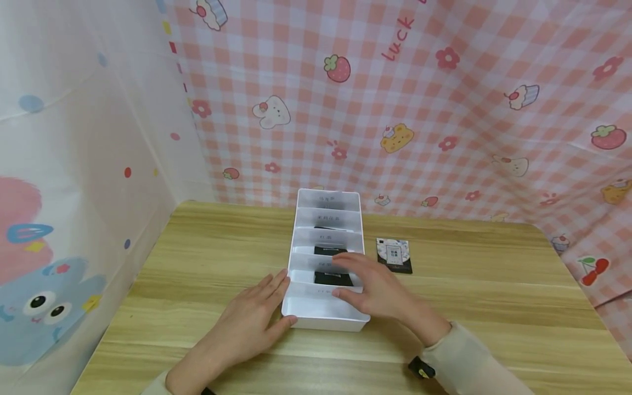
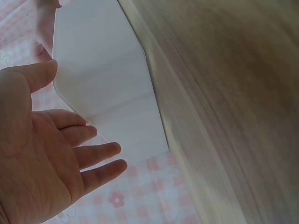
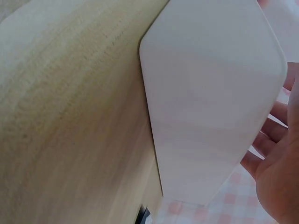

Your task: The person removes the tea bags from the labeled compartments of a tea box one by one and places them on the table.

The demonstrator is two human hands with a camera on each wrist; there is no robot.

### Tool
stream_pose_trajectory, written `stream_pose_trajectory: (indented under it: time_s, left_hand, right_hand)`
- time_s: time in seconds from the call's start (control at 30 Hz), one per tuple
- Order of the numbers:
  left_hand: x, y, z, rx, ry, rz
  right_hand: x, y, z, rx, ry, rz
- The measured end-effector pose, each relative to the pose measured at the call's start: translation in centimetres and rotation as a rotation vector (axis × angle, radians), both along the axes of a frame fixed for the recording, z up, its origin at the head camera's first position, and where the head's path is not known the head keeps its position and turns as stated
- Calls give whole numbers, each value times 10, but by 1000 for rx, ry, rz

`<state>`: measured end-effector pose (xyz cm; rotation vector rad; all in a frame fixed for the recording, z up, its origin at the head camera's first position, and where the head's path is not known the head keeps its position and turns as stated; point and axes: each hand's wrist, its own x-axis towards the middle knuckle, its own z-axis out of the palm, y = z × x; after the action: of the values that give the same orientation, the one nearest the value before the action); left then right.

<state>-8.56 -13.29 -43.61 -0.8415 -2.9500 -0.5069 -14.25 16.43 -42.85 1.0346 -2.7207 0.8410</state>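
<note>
A long white box point(image 1: 326, 325) with crosswise dividers stands on the table. Black packets lie in its compartments, one in the second from the front point(image 1: 333, 279) and one in the third point(image 1: 326, 250). Thin dark edges show in those farther back. My left hand point(image 1: 252, 315) rests along the box's left rim near the front corner, fingers fairly straight. Over the right rim reaches my right hand point(image 1: 377, 288), its thumb and fingers spread apart above the near compartments and nothing visible between them. In the right wrist view the box's side wall point(image 3: 210, 102) hides part of that hand.
A flat square packet point(image 1: 394, 253), patterned white with a black edge, lies on the wooden table point(image 1: 474, 307) right of the box. Behind hangs a pink checked curtain point(image 1: 306, 142); a pale cartoon-print curtain point(image 1: 89, 153) hangs on the left.
</note>
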Motion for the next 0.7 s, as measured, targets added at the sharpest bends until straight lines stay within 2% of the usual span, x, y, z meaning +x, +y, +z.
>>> stream_pose_trajectory:
  time_s: [0.17,0.43,0.7]
  left_hand:
    - [0,0,0,-1,3,0]
    - [0,0,-1,3,9,-3]
    - [0,0,-2,11,20,-11]
  right_hand:
    - [-1,-2,-3,41,26,22]
    - [-5,-9,-3,87,-33,46]
    - [-7,-11,-6,86,-33,46]
